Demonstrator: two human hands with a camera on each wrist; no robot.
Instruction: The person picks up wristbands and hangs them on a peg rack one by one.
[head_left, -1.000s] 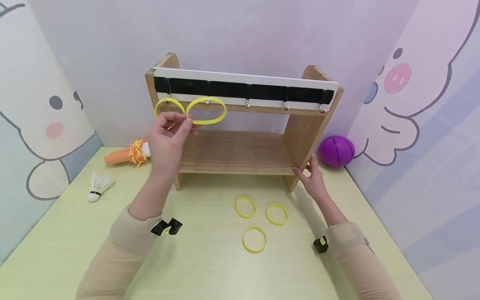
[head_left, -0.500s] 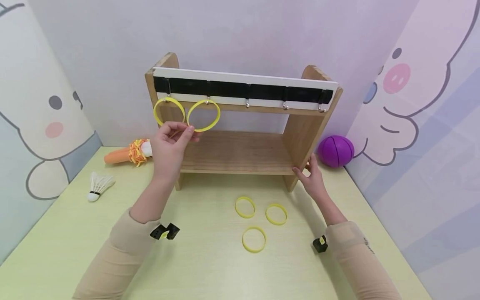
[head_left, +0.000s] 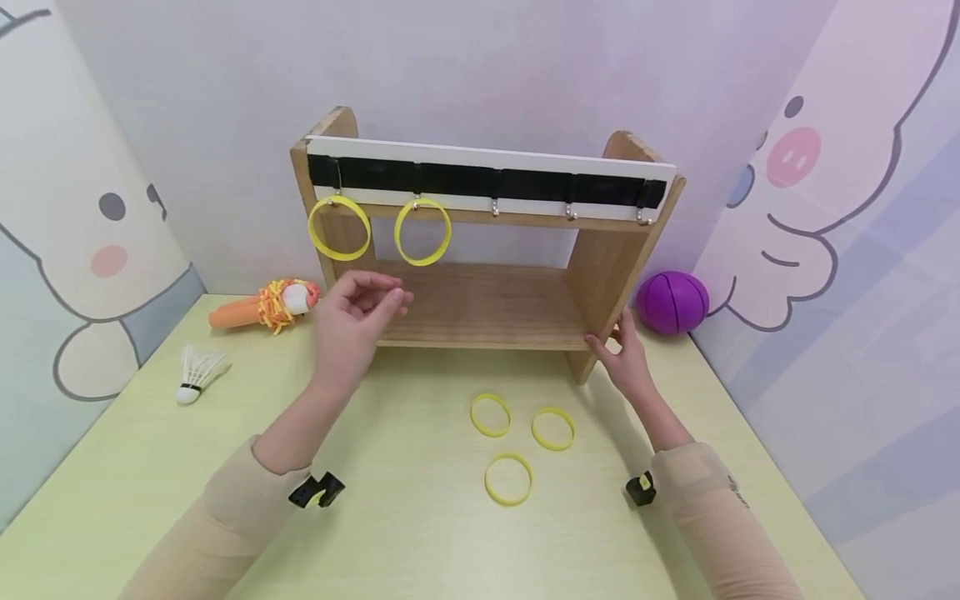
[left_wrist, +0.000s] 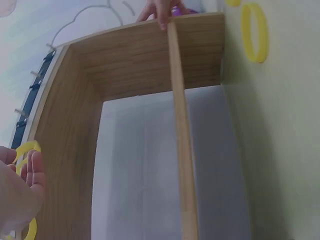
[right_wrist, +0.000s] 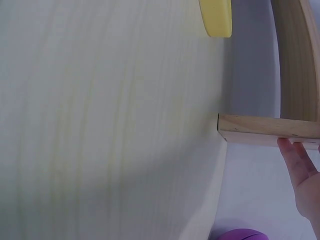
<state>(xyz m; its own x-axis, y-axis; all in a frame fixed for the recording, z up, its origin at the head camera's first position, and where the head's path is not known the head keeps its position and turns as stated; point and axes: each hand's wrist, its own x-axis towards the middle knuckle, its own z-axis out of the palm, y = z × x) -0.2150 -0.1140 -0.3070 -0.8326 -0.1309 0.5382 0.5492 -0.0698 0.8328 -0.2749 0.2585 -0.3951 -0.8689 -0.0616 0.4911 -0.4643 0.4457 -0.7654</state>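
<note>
Two yellow rings hang from the leftmost hooks of a wooden shelf [head_left: 480, 304]: one ring [head_left: 341, 257] at the far left, another ring [head_left: 422, 263] on the second hook. Just below them is my left hand [head_left: 348, 321], fingers loosely bent and holding nothing; the left wrist view shows the left hand [left_wrist: 20, 192] near the yellow rings. My right hand [head_left: 630, 362] grips the shelf's right side panel low down, thumb at the front. In the right wrist view, fingertips of the right hand [right_wrist: 307, 185] touch the panel's [right_wrist: 270, 127] outer face.
Three more yellow rings lie on the table before the shelf: a left ring [head_left: 491, 435], a right ring [head_left: 553, 448] and a front ring [head_left: 507, 503]. A purple ball [head_left: 672, 302] sits at right. An orange toy [head_left: 258, 308] and a shuttlecock [head_left: 198, 375] lie at left.
My left hand has let go of the second ring, which now hangs from its hook, and has moved down from it. The right hand stays on the shelf.
</note>
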